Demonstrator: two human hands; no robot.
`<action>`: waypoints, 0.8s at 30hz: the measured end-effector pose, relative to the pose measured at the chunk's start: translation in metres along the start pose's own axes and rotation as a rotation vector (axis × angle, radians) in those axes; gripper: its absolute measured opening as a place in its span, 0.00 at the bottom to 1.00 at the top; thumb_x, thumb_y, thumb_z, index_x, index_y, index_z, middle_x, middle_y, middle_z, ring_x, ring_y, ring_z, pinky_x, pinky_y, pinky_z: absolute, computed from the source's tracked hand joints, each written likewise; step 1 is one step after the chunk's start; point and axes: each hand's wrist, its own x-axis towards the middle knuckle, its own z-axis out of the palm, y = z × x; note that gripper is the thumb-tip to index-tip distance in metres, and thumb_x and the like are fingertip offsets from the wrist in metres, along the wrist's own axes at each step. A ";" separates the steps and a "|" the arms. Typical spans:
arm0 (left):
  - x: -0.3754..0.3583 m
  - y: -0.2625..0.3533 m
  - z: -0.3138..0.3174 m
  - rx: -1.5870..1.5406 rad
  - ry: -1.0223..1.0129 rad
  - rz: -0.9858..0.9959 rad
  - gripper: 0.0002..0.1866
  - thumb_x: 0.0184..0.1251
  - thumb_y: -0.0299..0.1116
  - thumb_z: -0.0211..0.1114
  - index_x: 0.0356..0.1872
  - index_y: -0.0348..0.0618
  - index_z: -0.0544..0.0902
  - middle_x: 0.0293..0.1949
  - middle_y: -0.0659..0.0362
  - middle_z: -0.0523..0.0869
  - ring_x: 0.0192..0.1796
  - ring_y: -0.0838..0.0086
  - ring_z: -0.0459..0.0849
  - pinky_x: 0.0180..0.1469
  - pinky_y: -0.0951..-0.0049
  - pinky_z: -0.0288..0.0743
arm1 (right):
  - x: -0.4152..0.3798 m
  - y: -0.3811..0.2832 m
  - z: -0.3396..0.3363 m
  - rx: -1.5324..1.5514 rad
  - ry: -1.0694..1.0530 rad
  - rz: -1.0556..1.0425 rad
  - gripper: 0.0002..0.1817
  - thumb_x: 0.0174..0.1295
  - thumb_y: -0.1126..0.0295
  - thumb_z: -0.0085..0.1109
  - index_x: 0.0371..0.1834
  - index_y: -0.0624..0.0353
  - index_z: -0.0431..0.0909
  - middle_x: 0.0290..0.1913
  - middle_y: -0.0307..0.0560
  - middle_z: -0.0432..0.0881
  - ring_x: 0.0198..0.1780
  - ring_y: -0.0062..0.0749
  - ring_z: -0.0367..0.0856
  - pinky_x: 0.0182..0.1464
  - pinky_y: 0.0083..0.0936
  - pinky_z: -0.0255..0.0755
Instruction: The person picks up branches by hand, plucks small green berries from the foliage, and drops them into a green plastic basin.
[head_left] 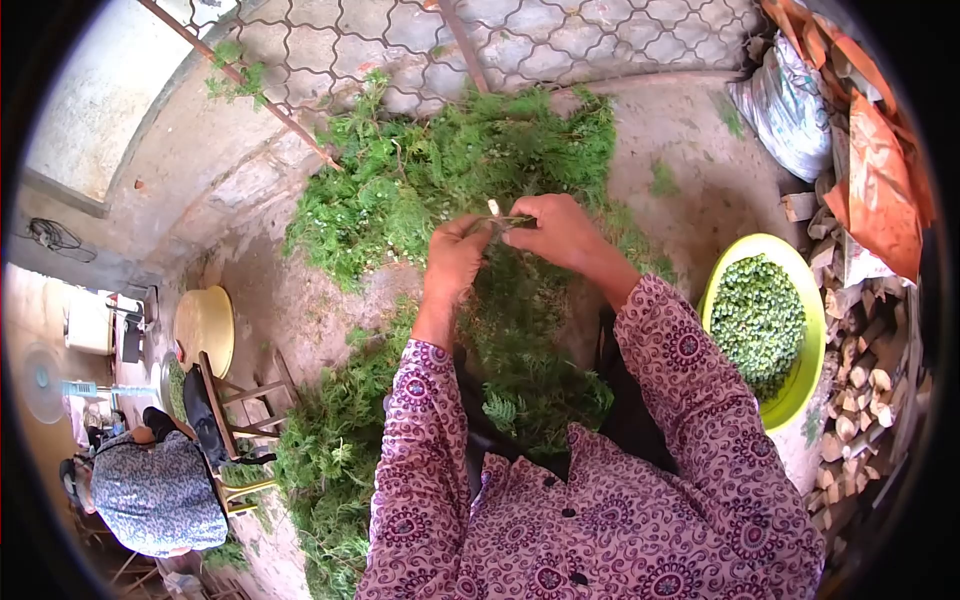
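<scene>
My left hand (457, 260) and my right hand (560, 235) meet in front of me, fingers pinched on a thin green sprig (514, 221). A small pale tip stands up between the fingertips. Below the hands, feathery green branches (530, 395) lie across my lap, partly hidden under the forearms. A large heap of cut green branches (470, 150) spreads over the floor just past my hands. To my right, a yellow-green basin (715, 290) holds a mass of small round green cones or berries (757, 325).
More branches (330, 450) lie on my left. Stacked firewood (855, 400), a white sack (790, 110) and an orange sheet (880, 180) line the right side. A metal lattice (400, 50) stands ahead. At far left, a person (155, 490) sits near a wooden chair (250, 395) and fan (45, 382).
</scene>
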 end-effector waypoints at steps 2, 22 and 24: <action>0.001 -0.008 0.003 0.145 0.125 0.141 0.10 0.57 0.30 0.59 0.37 0.34 0.78 0.27 0.62 0.81 0.25 0.79 0.75 0.27 0.79 0.70 | 0.002 0.003 0.000 -0.025 0.016 -0.007 0.15 0.43 0.62 0.63 0.31 0.59 0.77 0.19 0.51 0.74 0.21 0.33 0.73 0.25 0.29 0.65; 0.003 -0.057 0.014 0.698 -0.009 0.109 0.20 0.56 0.45 0.55 0.36 0.35 0.77 0.32 0.40 0.79 0.39 0.51 0.78 0.42 0.59 0.70 | 0.004 -0.024 0.010 -0.170 0.262 -0.117 0.13 0.45 0.60 0.60 0.25 0.59 0.77 0.25 0.51 0.76 0.32 0.46 0.75 0.34 0.38 0.68; 0.009 -0.054 0.011 0.624 -0.039 0.064 0.19 0.56 0.45 0.55 0.34 0.34 0.78 0.31 0.41 0.79 0.36 0.52 0.78 0.39 0.60 0.70 | 0.006 -0.024 0.013 -0.142 0.284 -0.122 0.13 0.45 0.60 0.60 0.25 0.59 0.77 0.25 0.51 0.76 0.31 0.47 0.75 0.34 0.39 0.68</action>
